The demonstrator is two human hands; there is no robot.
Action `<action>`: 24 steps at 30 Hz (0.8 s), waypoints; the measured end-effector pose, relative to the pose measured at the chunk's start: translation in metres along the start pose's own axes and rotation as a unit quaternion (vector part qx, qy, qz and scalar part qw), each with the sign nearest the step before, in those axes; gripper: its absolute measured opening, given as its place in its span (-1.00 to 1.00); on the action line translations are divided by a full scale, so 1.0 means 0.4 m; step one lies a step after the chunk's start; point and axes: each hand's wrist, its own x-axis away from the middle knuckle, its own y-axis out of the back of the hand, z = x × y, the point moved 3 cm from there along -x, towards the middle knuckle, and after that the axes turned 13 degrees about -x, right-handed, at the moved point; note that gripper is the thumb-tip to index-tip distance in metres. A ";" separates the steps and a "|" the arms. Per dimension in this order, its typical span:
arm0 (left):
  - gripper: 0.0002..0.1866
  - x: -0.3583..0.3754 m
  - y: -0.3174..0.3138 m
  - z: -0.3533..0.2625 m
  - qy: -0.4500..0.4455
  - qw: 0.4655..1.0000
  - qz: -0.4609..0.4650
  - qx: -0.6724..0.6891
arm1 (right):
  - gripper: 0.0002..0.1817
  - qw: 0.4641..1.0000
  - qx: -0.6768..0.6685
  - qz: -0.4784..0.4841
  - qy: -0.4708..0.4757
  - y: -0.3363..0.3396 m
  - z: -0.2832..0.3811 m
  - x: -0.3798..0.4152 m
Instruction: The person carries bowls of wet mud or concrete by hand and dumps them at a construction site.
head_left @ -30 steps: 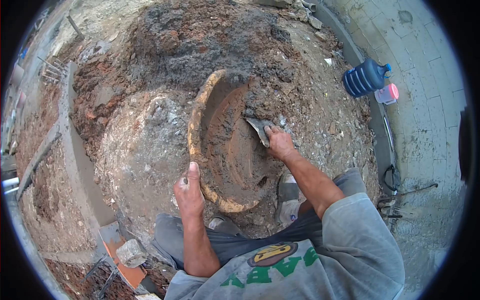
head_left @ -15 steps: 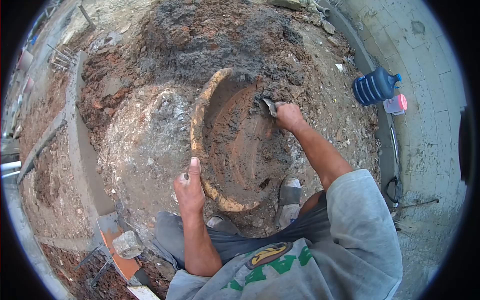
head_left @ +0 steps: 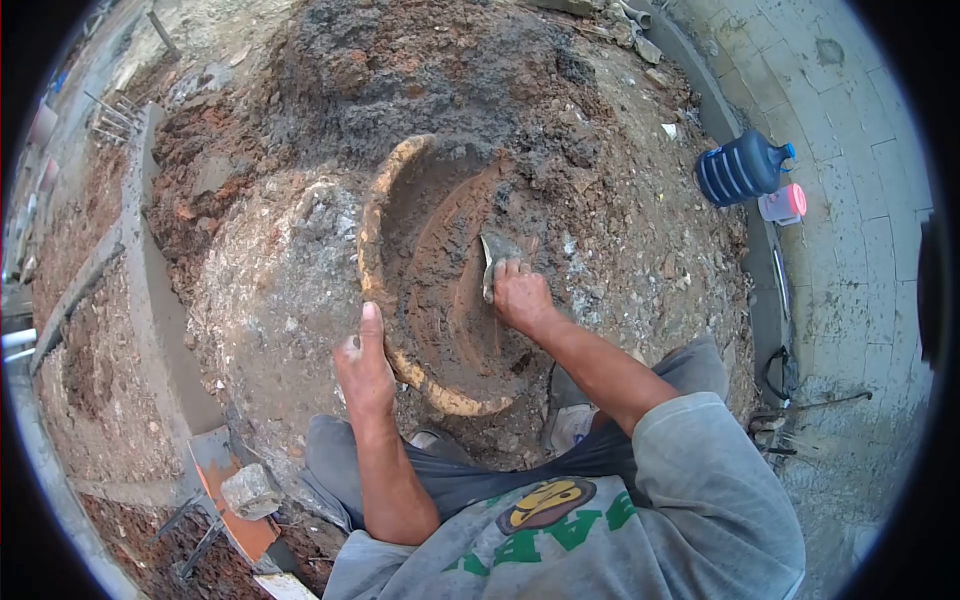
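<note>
A curved, mud-caked rim [head_left: 372, 232] arcs round the left and lower side of a hollow of wet brown mud [head_left: 440, 290]. My left hand [head_left: 365, 372] grips the rim's lower left part, with the thumb lying on top. Over the right side of the hollow, my right hand [head_left: 522, 298] is closed on a trowel; its grey metal blade [head_left: 494, 258] points up and left and touches the mud. The trowel's handle is hidden in my fingers.
Dark heaped soil [head_left: 420, 70] rises beyond the hollow. At right lie a blue water bottle [head_left: 738, 172] and a pink-lidded tub [head_left: 783, 205] by a concrete edge. A concrete curb [head_left: 165, 320] runs along the left, near a stone block [head_left: 251, 491]. My feet are just below the rim.
My right hand has moved down and left with the trowel, from the hollow's upper right edge to over its mud. My left hand still grips the rim, which appears slightly further left.
</note>
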 end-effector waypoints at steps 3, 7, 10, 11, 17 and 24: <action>-0.49 0.027 -0.002 -0.011 -0.030 0.998 0.052 -0.013 | -0.61 0.995 0.050 -0.081 0.011 -0.048 -0.022 0.020; -0.49 0.032 0.005 -0.007 -0.026 0.998 0.059 0.001 | -0.60 0.996 0.022 -0.084 -0.034 -0.024 -0.029 0.020; -0.50 0.037 0.003 -0.014 -0.028 0.998 0.060 0.011 | -0.60 0.994 -0.007 -0.019 -0.106 0.001 -0.043 -0.024; -0.50 0.039 0.003 -0.014 -0.030 0.997 0.067 0.006 | -0.65 0.996 0.006 -0.051 -0.075 0.002 -0.048 -0.056; -0.50 0.021 -0.003 0.021 -0.018 0.998 0.057 0.022 | -0.79 0.996 -0.022 -0.053 -0.063 0.106 -0.145 -0.180; -0.50 -0.008 -0.014 0.035 0.015 0.997 0.050 0.062 | -0.67 0.973 -0.127 -0.037 -0.190 0.226 0.015 0.099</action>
